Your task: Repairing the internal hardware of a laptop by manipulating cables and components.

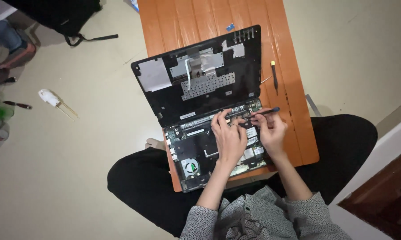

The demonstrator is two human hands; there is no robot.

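An opened laptop lies on a small orange table [200,18]. Its lower half [196,149] shows a circuit board and a round fan [191,167]. The black top cover [196,75] is tipped back, underside up. My left hand [229,135] rests on the board near the hinge, fingertips pressing a part there. My right hand [271,131] grips a dark screwdriver [263,112] held almost level, its tip pointing left toward my left fingers.
A second screwdriver with a yellow end [274,75] lies on the table right of the cover. A white tool [49,98] and a red-handled tool [17,105] lie on the floor at left. A black bag [62,15] sits at top left. My knees flank the table.
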